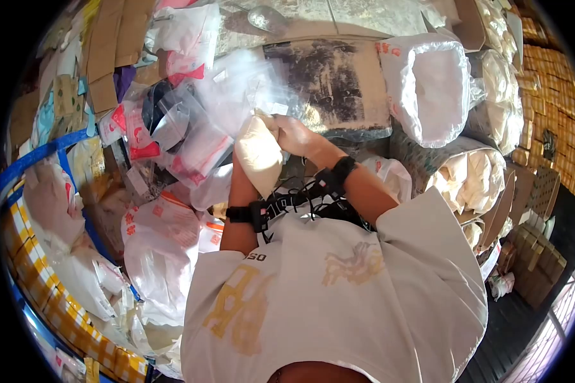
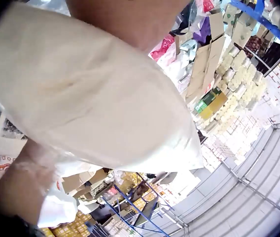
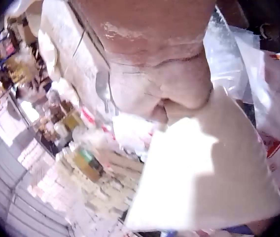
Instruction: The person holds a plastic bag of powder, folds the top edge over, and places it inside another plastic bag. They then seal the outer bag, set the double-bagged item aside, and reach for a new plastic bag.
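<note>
A clear plastic bag filled with cream-coloured powder [image 1: 259, 153] hangs with its narrow neck up and one corner pointing down, in front of the person's chest. The right hand [image 1: 292, 135] has its fingers curled at the neck, from the right side. Behind the bag rises the left forearm; the left hand [image 1: 266, 117] grips at the neck, mostly hidden. In the left wrist view the bag [image 2: 90, 94] fills much of the picture below the left hand [image 2: 130, 17], whose fingertips are out of sight. The right wrist view shows the right hand [image 3: 155, 89] pinching the bag's top [image 3: 219, 163].
Clear empty bags [image 1: 236, 83] lie beyond the hands, beside a powder-dusted brown board [image 1: 338, 86]. To the right stand an open white-lined sack [image 1: 434, 89] and a lined carton [image 1: 473, 172]. A metal scoop [image 1: 266, 19] lies at the back. White-red sacks [image 1: 163, 236] and a blue frame [image 1: 45, 153] are left.
</note>
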